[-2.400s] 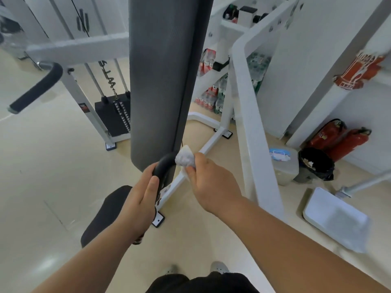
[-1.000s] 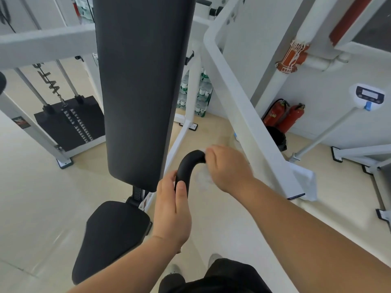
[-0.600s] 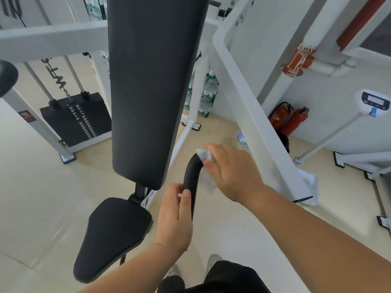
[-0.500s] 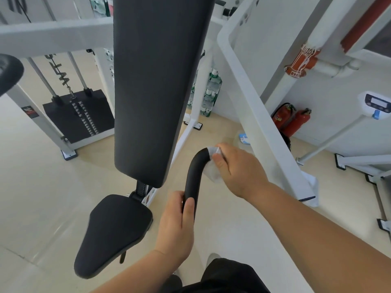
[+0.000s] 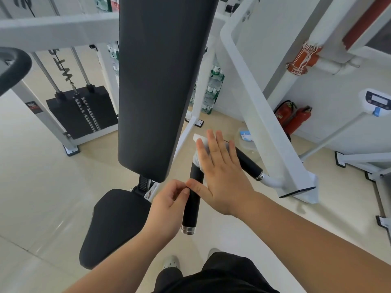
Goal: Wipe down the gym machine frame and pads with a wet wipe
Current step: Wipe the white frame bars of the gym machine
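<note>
Wipe (image 5: 198,140): under spread right hand (image 5: 222,176), on handle (image 5: 191,208) bend.
Handle: runs toward 6 o'clock.
Left hand (image 5: 167,208): pinches it.

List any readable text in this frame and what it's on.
Nothing reads cleanly.
White vertical lettering between the steel guide rods: blurred.
Red-and-black sticker on the grey frame leg: too small.
Blue label on the white wipe tub: blurred.
Plate markings on the black weight stack: too small.

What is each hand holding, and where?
Left hand: fingertips on the black handle, straight section; grip unclear. Right hand: nothing held, pressing the wet wipe flat on the bend.
</note>
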The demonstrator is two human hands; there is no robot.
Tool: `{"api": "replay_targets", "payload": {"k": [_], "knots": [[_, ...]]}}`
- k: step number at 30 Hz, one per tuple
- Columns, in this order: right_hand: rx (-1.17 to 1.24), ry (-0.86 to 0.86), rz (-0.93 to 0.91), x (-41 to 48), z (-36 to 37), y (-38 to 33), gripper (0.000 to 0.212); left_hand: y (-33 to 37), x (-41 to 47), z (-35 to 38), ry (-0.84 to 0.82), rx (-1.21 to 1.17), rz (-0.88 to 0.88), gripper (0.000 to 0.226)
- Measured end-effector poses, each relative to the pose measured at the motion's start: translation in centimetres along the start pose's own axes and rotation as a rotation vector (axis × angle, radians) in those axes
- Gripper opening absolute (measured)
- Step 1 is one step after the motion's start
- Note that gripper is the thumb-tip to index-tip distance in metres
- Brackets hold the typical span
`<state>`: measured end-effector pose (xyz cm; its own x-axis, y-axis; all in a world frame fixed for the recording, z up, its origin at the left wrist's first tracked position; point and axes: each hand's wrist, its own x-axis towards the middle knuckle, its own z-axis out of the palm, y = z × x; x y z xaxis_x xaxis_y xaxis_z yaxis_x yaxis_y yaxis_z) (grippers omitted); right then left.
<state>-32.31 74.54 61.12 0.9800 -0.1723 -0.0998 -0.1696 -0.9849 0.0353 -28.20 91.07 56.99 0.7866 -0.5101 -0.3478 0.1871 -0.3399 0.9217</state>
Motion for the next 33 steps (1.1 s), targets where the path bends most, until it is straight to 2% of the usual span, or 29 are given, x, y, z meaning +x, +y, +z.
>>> {"api": "replay_targets", "payload": {"k": [4, 7, 11, 14, 20, 22, 24, 28, 31, 33], "knots": [[-0.027, -0.018, -0.027, 1.8, -0.8, 0.2, 0.097, -0.4, -0.2, -0.4, -0.028, -0.006, -0.01, 0.02], [0.043, 0.014, -0.056, 0.6, -0.4, -0.7, 0.097, -0.4, -0.5, -1.0, -0.067, -0.015, 0.002, 0.029], [0.081, -0.051, -0.138, -3.5, 2.1, -2.7, 0.094, -0.4, -0.9, -2.0, -0.114, -0.129, -0.033, 0.039], [0.031, -0.01, -0.131, -2.2, 1.8, -1.7, 0.092, -1.2, -1.3, -2.5, -0.127, -0.201, -0.071, 0.046], [0.017, 0.015, -0.1, -0.8, 1.0, -1.4, 0.093, -1.1, -2.2, -2.7, -0.176, -0.255, -0.067, 0.038], [0.092, -0.002, -0.149, -2.5, 2.1, -2.0, 0.086, -1.1, -2.4, -2.6, -0.125, -0.221, -0.009, 0.04], [0.272, -0.012, -0.185, -3.8, 2.9, -2.1, 0.077, -0.7, -2.6, -2.3, -0.078, -0.113, 0.066, 0.045], [0.691, 0.048, -0.132, -4.3, 2.4, -1.6, 0.062, -0.1, -2.0, -1.5, -0.174, 0.096, 0.277, 0.058], [0.742, 0.239, -0.019, -5.7, 3.3, -1.7, 0.056, 0.2, -2.0, -1.1, -0.15, 0.123, 0.288, 0.057], [0.766, 0.234, -0.012, -7.0, 3.8, -2.1, 0.054, 0.5, -2.5, -1.1, -0.132, 0.077, 0.296, 0.063]]}}
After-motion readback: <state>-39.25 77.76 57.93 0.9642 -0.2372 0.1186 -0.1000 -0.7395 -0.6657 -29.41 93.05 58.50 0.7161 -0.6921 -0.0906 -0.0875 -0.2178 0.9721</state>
